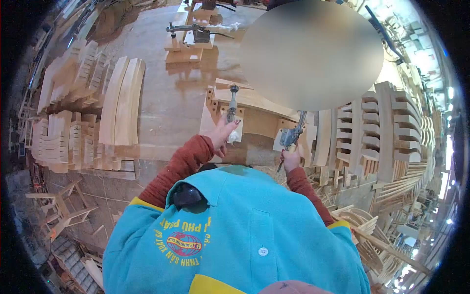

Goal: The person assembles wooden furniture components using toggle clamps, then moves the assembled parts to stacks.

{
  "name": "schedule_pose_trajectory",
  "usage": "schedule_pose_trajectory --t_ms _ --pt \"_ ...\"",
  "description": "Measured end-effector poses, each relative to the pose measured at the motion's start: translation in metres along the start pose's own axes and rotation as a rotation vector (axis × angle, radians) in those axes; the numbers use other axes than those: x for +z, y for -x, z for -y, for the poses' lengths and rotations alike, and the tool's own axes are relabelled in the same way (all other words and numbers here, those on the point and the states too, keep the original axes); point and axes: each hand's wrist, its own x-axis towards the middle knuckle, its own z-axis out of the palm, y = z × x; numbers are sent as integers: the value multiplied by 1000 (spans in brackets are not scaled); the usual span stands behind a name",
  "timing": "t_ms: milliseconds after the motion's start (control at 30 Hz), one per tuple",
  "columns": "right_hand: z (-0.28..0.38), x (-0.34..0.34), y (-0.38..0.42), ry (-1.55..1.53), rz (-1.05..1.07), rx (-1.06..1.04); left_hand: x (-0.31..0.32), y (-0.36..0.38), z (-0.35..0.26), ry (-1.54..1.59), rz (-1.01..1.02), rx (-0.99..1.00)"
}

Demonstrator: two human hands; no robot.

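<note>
Toggle clamps on wooden jig (254,122): left hand (223,134) open-fingered against left clamp (231,105); right hand (291,159) closed round right clamp handle (293,134), fingers partly hidden

On the tabletop (161,98), the clamping jig (254,117) sits at twelve o'clock; curved slats (122,100) lie at ten, stacked frames (377,132) at two.

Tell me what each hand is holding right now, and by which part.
The left hand rests open against the base of the left toggle clamp, not gripping it. The right hand grips the lower handle end of the right toggle clamp.
</note>
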Motion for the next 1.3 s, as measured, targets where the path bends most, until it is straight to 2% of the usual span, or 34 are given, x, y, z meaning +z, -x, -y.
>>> schedule_pose_trajectory --t_ms 33,133,167,233,267,367,467,567,667,767,833,900,967,1033,1067,1100,1133,1200,1300 --pt "1 1 5 -12 -13 -5 3 7 -3 98 78 -70" --pt "5 3 4 26 -49 22 15 -35 99 -85 2 299" --pt "4 2 0 47 -45 4 16 -30 96 -98 -27 317" --pt "1 4 0 80 -44 -11 23 -17 85 -130 -76 329" --pt "0 3 0 51 -63 41 24 -38 100 -162 -141 284" --pt "3 6 3 48 -105 32 35 -71 114 -759 -389 113" --pt "-10 2 -4 110 -127 -24 52 -70 89 -184 -601 102" --pt "-14 2 -5 99 -141 27 59 -59 77 -143 -698 156" --pt "-32 -9 -10 293 -176 -56 61 -48 60 -199 -713 95" --pt "-6 4 0 150 -153 6 60 -48 55 -240 -673 46" --pt "-32 -8 -12 230 -150 41 58 -61 76 -249 -684 122" --pt "-76 -18 -25 278 -170 -35 57 -60 79 -259 -652 178" --pt "-82 -12 -28 341 -215 -190 53 -56 71 -267 -582 211" --pt "-48 4 -17 441 -280 -307 36 -86 107 -127 -379 224" --pt "-41 3 -15 456 -272 -395 7 -108 126 26 -165 -2" --pt "-32 1 -10 482 -252 -479 7 -113 132 78 -140 -47" --pt "-13 2 1 444 -233 -369 7 -118 138 130 -118 -93" --pt "28 10 14 356 -176 -169 33 -96 117 27 -447 228" --pt "27 9 12 380 -144 43 47 -77 85 -176 -643 45"
